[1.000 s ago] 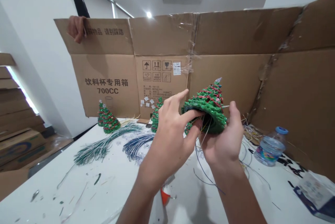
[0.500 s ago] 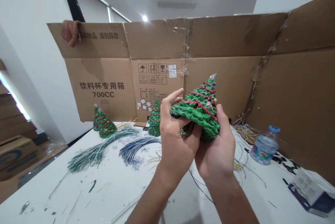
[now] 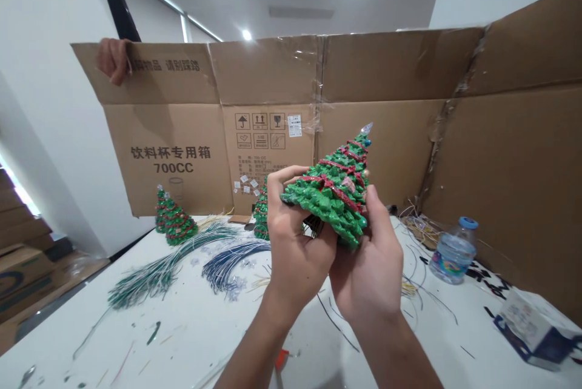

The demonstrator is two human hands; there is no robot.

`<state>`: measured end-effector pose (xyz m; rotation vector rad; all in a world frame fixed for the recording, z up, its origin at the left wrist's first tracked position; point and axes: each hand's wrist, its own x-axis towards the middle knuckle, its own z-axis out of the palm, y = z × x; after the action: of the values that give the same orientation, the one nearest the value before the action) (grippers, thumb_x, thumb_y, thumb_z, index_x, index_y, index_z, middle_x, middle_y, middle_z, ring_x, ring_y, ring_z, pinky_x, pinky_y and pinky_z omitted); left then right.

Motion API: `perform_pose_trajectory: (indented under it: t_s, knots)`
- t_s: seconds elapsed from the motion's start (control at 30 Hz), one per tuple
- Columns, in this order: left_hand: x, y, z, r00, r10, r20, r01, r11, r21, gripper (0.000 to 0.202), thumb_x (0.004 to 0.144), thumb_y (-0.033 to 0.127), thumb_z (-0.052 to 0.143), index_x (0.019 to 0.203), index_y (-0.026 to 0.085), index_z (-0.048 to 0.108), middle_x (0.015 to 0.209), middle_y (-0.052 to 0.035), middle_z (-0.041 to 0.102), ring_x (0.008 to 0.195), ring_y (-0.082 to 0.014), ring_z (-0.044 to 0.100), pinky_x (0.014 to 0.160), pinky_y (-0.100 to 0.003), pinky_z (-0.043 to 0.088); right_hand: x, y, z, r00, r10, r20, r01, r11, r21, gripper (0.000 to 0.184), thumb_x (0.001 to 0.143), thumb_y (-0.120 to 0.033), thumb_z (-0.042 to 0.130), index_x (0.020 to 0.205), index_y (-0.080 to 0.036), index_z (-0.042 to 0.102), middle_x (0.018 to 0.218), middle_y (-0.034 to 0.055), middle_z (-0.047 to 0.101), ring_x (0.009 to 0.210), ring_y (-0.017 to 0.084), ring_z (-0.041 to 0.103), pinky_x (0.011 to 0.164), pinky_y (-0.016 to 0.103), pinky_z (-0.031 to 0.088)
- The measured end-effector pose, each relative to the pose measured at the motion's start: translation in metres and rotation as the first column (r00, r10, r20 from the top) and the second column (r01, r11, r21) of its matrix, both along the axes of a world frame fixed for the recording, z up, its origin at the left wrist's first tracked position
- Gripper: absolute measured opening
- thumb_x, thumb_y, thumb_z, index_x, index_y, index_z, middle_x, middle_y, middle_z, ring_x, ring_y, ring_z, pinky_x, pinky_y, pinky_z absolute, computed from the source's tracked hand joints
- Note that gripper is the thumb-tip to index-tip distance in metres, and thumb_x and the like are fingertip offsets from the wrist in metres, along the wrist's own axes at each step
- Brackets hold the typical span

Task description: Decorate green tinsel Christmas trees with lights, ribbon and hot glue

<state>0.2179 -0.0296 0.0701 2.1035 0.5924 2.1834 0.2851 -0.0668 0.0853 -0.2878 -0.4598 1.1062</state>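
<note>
Green tree held above table, fingers of left hand curled round base, fingers of right hand clenched on side. Small trees, wire bundles placed beyond; bottle rightward.

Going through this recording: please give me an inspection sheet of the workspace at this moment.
Surface: white table, marked with green smears.
Job's things: green Christmas tree model with red bands, held above the table; smaller finished trees stand further back.
Clutter: plastic water bottle and printed carton at right.
Hands: left hand and right hand both grip the tree.
Cables: green wire bundle, blue wire bundle, loose dark wires; no power cables seen.
Surroundings: upright cardboard sheet, its top edge gripped by a co-worker's hand; stacked cartons at left.
</note>
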Motion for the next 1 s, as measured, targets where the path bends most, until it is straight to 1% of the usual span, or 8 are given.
perform_pose_trajectory:
  t_s: [0.1, 0.23, 0.4, 0.57, 0.7, 0.8, 0.9, 1.0]
  knots:
    - [-0.0004, -0.0011, 0.0005, 0.999, -0.034, 0.025, 0.035, 0.998, -0.056, 0.032, 0.086, 0.001, 0.069, 0.1, 0.027, 0.078, 0.134, -0.0034, 0.059, 0.127, -0.0235, 0.066, 0.112, -0.043, 0.055, 0.001, -0.0003, 0.0002, 0.999, -0.024, 0.024, 0.024, 1.0, -0.013, 0.044, 0.08, -0.057, 0.094, 0.101, -0.026, 0.071, 0.103, 0.0031, 0.079, 0.112, 0.029, 0.075, 0.112, 0.053, 0.06]
    - [0.0, -0.0018, -0.0005, 0.997, -0.057, 0.059, 0.062, 0.994, -0.085, 0.032, 0.086, 0.0, 0.073, 0.1, 0.028, 0.078, 0.135, -0.0023, 0.058, 0.125, -0.0231, 0.068, 0.11, -0.042, 0.057, 0.0012, -0.0018, 0.0007, 0.999, -0.028, 0.037, 0.029, 0.999, -0.025, 0.055, 0.07, -0.059, 0.099, 0.103, -0.027, 0.069, 0.106, 0.0034, 0.076, 0.118, 0.031, 0.072, 0.11, 0.053, 0.06]
    - [0.0019, -0.0036, -0.0001, 0.997, -0.012, 0.072, 0.016, 0.999, -0.046, 0.035, 0.084, -0.002, 0.071, 0.101, 0.027, 0.076, 0.132, -0.0027, 0.059, 0.122, -0.022, 0.068, 0.106, -0.04, 0.057, 0.0002, -0.0007, -0.0007, 1.0, 0.0, 0.031, 0.001, 0.999, -0.032, 0.051, 0.07, -0.048, 0.098, 0.105, -0.027, 0.067, 0.104, 0.0031, 0.075, 0.111, 0.03, 0.073, 0.107, 0.052, 0.061]
    - [0.0016, -0.0035, -0.0002, 0.997, -0.021, 0.071, 0.025, 0.998, -0.058, 0.034, 0.083, -0.002, 0.07, 0.099, 0.027, 0.077, 0.132, -0.0028, 0.058, 0.122, -0.0227, 0.068, 0.107, -0.041, 0.057, -0.0003, 0.0014, -0.0027, 0.999, -0.007, 0.052, 0.006, 1.0, 0.016, 0.049, 0.079, -0.051, 0.094, 0.109, -0.026, 0.066, 0.108, 0.0052, 0.077, 0.111, 0.03, 0.076, 0.106, 0.053, 0.062]
    - [-0.0003, -0.0031, 0.0, 0.997, -0.028, 0.078, 0.034, 0.997, -0.076, 0.031, 0.084, 0.0, 0.07, 0.096, 0.027, 0.077, 0.132, -0.0025, 0.057, 0.122, -0.0229, 0.068, 0.109, -0.043, 0.057, -0.0008, 0.0012, -0.004, 0.998, 0.01, 0.056, -0.011, 1.0, 0.017, 0.049, 0.077, -0.047, 0.095, 0.112, -0.027, 0.067, 0.111, 0.0061, 0.078, 0.115, 0.032, 0.075, 0.107, 0.054, 0.061]
    - [-0.0013, -0.0025, 0.0007, 0.997, -0.04, 0.064, 0.046, 0.995, -0.085, 0.028, 0.085, 0.001, 0.069, 0.095, 0.026, 0.076, 0.131, -0.0031, 0.057, 0.121, -0.0229, 0.068, 0.109, -0.043, 0.057, -0.0005, 0.0004, -0.0035, 0.999, 0.008, 0.054, -0.007, 1.0, -0.013, 0.051, 0.075, -0.052, 0.097, 0.109, -0.027, 0.066, 0.107, 0.0039, 0.076, 0.116, 0.031, 0.072, 0.11, 0.055, 0.059]
    - [-0.0014, -0.0012, 0.0008, 0.995, -0.066, 0.069, 0.074, 0.991, -0.112, 0.031, 0.087, 0.002, 0.072, 0.102, 0.029, 0.078, 0.133, -0.0027, 0.057, 0.122, -0.0222, 0.068, 0.111, -0.043, 0.057, -0.0001, 0.0002, -0.0016, 0.998, 0.0, 0.062, 0.002, 1.0, -0.025, 0.054, 0.073, -0.057, 0.097, 0.105, -0.027, 0.065, 0.105, 0.0028, 0.073, 0.118, 0.032, 0.071, 0.112, 0.055, 0.058]
    - [-0.0011, 0.0008, -0.0001, 0.994, -0.078, 0.075, 0.087, 0.989, -0.119, 0.031, 0.088, 0.003, 0.074, 0.102, 0.03, 0.079, 0.135, -0.002, 0.058, 0.121, -0.0208, 0.069, 0.109, -0.04, 0.058, -0.0004, 0.0001, -0.0001, 0.997, -0.024, 0.076, 0.025, 1.0, -0.011, 0.052, 0.075, -0.056, 0.095, 0.107, -0.027, 0.066, 0.109, 0.0038, 0.073, 0.121, 0.033, 0.07, 0.11, 0.056, 0.058]
